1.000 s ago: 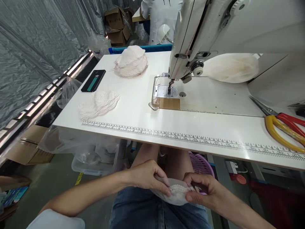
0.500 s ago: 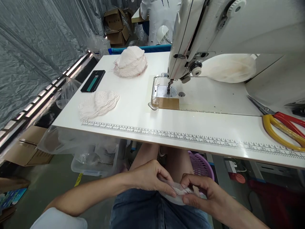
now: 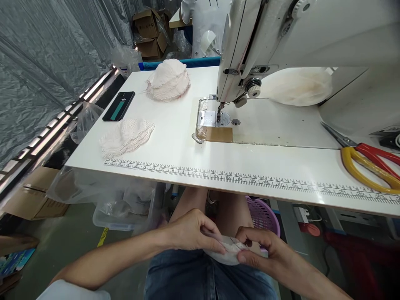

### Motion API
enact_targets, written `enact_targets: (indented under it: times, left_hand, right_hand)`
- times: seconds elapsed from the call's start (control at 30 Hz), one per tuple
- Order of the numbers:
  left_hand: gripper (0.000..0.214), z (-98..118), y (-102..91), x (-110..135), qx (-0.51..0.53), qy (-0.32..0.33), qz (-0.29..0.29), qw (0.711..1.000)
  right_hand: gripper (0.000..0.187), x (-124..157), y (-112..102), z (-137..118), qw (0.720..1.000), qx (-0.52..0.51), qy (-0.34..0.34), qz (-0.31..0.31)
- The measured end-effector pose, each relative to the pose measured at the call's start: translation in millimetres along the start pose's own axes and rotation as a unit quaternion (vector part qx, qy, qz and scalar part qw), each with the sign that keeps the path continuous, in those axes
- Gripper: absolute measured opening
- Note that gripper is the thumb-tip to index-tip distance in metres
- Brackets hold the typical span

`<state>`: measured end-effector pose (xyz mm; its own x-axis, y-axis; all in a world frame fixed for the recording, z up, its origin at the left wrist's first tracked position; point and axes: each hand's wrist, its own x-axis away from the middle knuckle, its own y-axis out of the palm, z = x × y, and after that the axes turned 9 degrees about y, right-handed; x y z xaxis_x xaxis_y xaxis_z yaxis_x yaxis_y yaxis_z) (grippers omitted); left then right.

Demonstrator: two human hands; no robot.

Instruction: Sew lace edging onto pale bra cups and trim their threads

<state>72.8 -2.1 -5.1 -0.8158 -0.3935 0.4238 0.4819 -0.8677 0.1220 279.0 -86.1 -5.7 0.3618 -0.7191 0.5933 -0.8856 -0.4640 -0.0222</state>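
Observation:
Over my lap, below the table's front edge, both hands pinch a small white lace piece. My left hand grips its left side with closed fingers. My right hand grips its right side, fingers curled. A white sewing machine stands on the table at the upper right, its needle over the metal plate. A flat white lace piece lies at the table's left. A domed stack of lace pieces sits further back.
A black phone lies near the table's left edge. Red and yellow scissors rest at the right. A ruler strip runs along the white table's front. A purple basket and a clear plastic bin stand underneath.
My hands have drawn closer together on the lace piece and folded it smaller. The view has shifted slightly upward and left.

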Motion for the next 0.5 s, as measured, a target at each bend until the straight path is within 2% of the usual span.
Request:
enact_targets:
  times: [0.23,0.4,0.5]
  left_hand:
    - [0.036,0.1,1.6,-1.2,0.008,-0.011,-0.010,1.000]
    - [0.041,-1.8,-0.2,-1.4,0.011,-0.030,-0.028,0.999]
    - [0.042,0.1,-0.7,-2.6,0.014,-0.021,-0.033,0.999]
  right_hand:
    - [0.037,-3.5,-1.6,5.2,1.000,-0.017,0.000,0.010]
    - [0.030,-3.5,-6.4,7.0,0.998,-0.046,0.018,-0.042]
    - [0.030,-6.2,-3.0,2.2,0.996,-0.069,0.013,-0.046]
